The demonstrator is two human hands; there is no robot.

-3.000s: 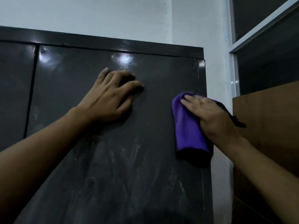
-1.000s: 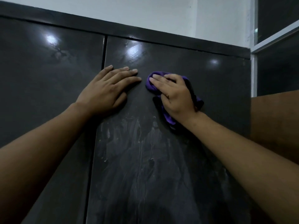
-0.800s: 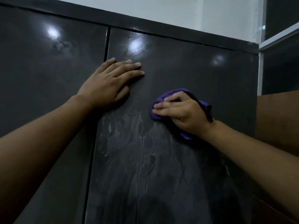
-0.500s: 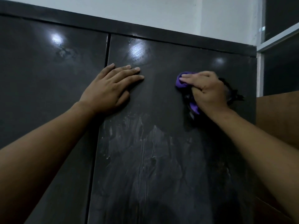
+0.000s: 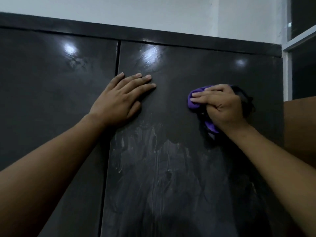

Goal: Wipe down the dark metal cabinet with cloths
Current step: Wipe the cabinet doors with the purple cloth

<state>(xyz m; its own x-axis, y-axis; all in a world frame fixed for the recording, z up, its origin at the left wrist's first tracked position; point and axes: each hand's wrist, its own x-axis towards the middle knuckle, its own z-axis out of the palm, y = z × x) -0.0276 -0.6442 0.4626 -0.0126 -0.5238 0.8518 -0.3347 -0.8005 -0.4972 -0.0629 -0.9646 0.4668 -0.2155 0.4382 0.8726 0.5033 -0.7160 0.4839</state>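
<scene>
- Purple cloth [image 5: 194, 100] is bunched under the right hand [image 5: 222, 106] and pressed to the dark metal cabinet [image 5: 188, 69], well right of the door seam [image 5: 118, 62], high on the rt door.
- Rt fingers [image 5: 206, 95] curl over the cloth and grip it. A dark part sticks out past the knuckles, on the side away from the seam. Can't tell if that's a 2nd cloth.
- Flat on the rt door just beside the seam: left hand [image 5: 119, 101], its fingers straight & close together, holding nothing. Prob. bracing the door.
- Looks done: the rt door at hand height & above, right of the seam. It's dark & even, with only glare spots.
- Still to do: whitish streaks [image 5: 153, 159] below both hands, right of the seam, running down out of view.
- Also a pale smudge [image 5: 77, 61] left of the seam, high on the lt door.
- Est. under halfway: the lower rt door + the whole lt door remain. Cabinet sides aren't visible.
</scene>
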